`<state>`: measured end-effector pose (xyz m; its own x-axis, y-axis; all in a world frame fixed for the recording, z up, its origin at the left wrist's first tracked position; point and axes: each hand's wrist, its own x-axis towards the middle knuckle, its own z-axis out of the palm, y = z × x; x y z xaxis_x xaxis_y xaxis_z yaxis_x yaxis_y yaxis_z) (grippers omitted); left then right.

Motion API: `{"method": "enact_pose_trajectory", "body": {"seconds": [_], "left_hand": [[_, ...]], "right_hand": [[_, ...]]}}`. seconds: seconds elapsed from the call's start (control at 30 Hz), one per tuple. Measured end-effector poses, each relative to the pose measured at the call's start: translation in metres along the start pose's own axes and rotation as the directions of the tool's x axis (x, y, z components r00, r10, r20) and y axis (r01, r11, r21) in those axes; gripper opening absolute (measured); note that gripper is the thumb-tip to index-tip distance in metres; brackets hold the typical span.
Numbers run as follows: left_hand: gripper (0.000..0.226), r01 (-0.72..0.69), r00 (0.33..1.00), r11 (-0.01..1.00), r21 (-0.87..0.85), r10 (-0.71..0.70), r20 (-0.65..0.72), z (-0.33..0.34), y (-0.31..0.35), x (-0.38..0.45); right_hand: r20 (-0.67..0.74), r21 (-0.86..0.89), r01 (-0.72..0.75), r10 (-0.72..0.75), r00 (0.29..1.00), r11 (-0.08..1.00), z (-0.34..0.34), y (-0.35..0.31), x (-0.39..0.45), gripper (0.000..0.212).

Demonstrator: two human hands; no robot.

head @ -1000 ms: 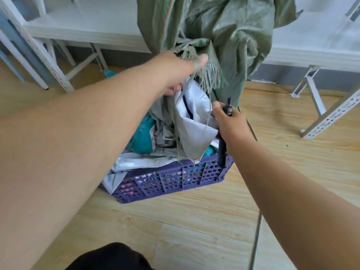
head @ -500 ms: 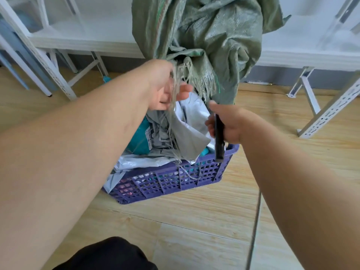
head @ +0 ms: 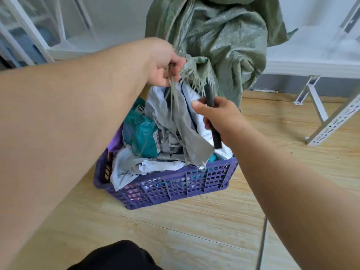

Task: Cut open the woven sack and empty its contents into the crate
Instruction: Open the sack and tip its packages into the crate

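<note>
Hanging over the purple crate (head: pixel 171 184) on the floor, the green sack (head: pixel 220 41) has its frayed edge pinched in the left hand (head: pixel 161 63). Right hand (head: pixel 216 115) has a tight grip on a dark knife handle (head: pixel 213 121). Crate's stuffed with grey and teal parcels (head: pixel 142 133).

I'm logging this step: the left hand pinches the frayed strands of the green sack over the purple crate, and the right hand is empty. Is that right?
Not quite. In the head view the right hand is not empty: it grips a dark cutter. The rest holds: the left hand pinches the frayed strands of the green sack over the purple crate.
</note>
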<state>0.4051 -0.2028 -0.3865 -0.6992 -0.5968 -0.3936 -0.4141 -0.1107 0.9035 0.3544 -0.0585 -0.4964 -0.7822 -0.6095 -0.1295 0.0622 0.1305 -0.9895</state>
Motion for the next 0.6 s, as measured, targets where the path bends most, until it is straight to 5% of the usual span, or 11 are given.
{"method": "enact_pose_trajectory", "body": {"seconds": [0.1,0.17,0.3,0.37,0.47,0.5,0.6], "left_hand": [[0.022,0.059,0.989,0.982,-0.180,-0.034,0.141,0.023,-0.010,-0.007],[0.030,-0.040,0.987,0.986,-0.163,0.065,0.150,0.034,-0.016,-0.004],[0.042,-0.332,0.931,0.916,0.227,0.279,0.235,0.029,-0.045,0.006],[0.059,-0.444,0.879,0.678,0.585,0.201,0.433,0.020,-0.072,0.012],[0.051,-0.479,0.877,0.009,0.878,0.040,0.478,0.015,-0.108,0.023],[0.042,-0.463,0.881,-0.082,0.883,0.070,0.469,0.015,-0.117,0.027],[0.020,-0.407,0.883,-0.064,0.911,0.228,0.410,0.011,-0.128,0.034]], "right_hand": [[0.079,0.441,-0.064,0.033,0.996,0.895,0.010,-0.001,-0.002,0.019],[0.193,0.591,-0.180,0.079,0.978,0.786,0.013,-0.001,-0.002,0.019],[0.282,0.599,-0.255,0.099,0.954,0.759,0.005,0.009,-0.006,0.012],[0.235,0.632,-0.251,0.128,0.964,0.733,-0.008,0.014,-0.007,0.013],[0.116,0.540,-0.187,0.148,0.982,0.821,-0.022,0.023,-0.008,0.013],[0.072,0.470,-0.151,0.133,0.988,0.870,-0.024,0.026,-0.009,0.011],[0.041,0.390,-0.124,0.117,0.992,0.912,-0.028,0.035,-0.012,0.009]]}}
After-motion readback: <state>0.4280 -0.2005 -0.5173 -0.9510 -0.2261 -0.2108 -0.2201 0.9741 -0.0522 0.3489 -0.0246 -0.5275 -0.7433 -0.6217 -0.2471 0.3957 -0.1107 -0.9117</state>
